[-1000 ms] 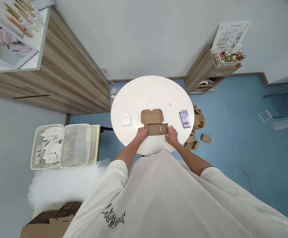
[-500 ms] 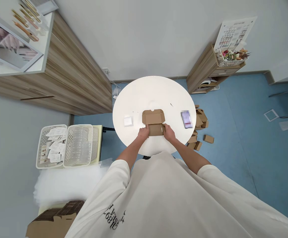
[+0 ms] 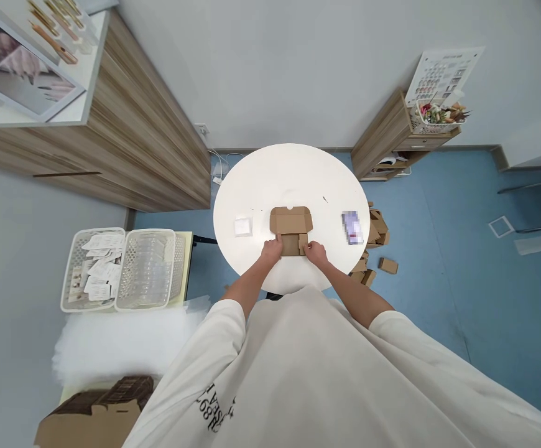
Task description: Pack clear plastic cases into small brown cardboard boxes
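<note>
Box [image 3: 291, 224] lies open on the table [image 3: 289, 171], just toward 6 o'clock of centre. Left hand [image 3: 272, 250] has its fingers gripping the 9 o'clock end; right hand [image 3: 316, 253] pinches the flap [image 3: 303, 240] at 3 o'clock. Cardboard, judged light, fairly stiff, not slippery, liable to crease. Best hold: both short ends, beside the folds.

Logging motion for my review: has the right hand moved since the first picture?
Yes: against the white table, the right hand has moved left, toward the left hand.
</note>
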The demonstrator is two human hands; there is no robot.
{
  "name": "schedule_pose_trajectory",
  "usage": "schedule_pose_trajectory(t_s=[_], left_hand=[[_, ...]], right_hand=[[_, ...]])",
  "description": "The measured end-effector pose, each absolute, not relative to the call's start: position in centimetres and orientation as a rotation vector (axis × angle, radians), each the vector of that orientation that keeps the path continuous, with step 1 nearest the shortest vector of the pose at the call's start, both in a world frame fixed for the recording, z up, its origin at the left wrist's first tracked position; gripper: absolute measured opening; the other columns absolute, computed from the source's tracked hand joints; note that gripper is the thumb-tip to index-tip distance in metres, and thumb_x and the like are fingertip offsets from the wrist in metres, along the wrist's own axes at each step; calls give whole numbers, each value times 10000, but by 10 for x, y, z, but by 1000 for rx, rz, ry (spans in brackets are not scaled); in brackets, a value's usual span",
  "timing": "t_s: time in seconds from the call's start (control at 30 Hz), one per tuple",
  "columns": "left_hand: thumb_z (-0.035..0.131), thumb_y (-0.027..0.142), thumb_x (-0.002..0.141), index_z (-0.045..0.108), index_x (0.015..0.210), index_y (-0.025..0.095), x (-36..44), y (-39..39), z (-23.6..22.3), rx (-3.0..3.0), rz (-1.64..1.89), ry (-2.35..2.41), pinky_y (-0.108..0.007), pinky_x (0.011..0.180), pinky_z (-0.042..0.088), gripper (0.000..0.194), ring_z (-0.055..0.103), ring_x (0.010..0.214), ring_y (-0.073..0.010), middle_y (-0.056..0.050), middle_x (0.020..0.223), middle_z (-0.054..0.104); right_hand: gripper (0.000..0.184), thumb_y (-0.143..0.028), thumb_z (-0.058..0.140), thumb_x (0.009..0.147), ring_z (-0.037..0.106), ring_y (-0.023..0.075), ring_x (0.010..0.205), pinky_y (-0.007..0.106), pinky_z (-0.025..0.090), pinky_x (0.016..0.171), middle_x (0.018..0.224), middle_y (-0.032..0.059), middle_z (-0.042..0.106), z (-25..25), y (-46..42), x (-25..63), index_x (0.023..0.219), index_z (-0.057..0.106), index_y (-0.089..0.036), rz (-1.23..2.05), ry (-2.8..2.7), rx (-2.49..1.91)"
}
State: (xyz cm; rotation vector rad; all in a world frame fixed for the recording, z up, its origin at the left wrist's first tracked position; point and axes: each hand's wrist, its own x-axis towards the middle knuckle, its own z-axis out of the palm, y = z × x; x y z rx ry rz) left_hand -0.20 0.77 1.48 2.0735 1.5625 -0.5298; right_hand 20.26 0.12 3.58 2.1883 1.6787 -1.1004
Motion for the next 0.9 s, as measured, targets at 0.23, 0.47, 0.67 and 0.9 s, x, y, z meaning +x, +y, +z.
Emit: schedule_pose_trajectory(t_s=[0.23,0.47,0.67,0.9], left_hand=[[845,214,747,134,1586,40,-2,7,12,2064,-492,1565,-380,874,453,1114,677,1047,-332,-225,1105,698],[829,206,760,104,1595,59,-4,7,10,2060,-492,1555,-376,880,450,1115,674,1046,-324,-221,1119,697],[833,214,758,92,1596,55,-4,7,11,2063,-491,1545,-379,883,449,1130,673,1056,-333,-226,1114,697],[837,230,762,114,1596,57,-6,7,14,2063,-476,1541,-376,877,456,1117,686,1039,-336,-218,1088,707]], right_hand=[[315,-357,451,978,675,287,995,366,505,785,1090,149,698,25,19,195,1088,694,-192,-812,1705,2068],[331,-288,446,961,673,311,1034,382,504,805,1106,174,694,22,20,189,1130,705,-170,-722,1727,2041],[319,-310,422,1003,660,306,1046,370,483,813,1122,175,677,27,18,192,1147,668,-167,-732,1766,1975],[407,-445,494,1003,557,282,1139,365,454,884,1342,162,539,41,5,203,1326,497,-198,-634,2113,1849]])
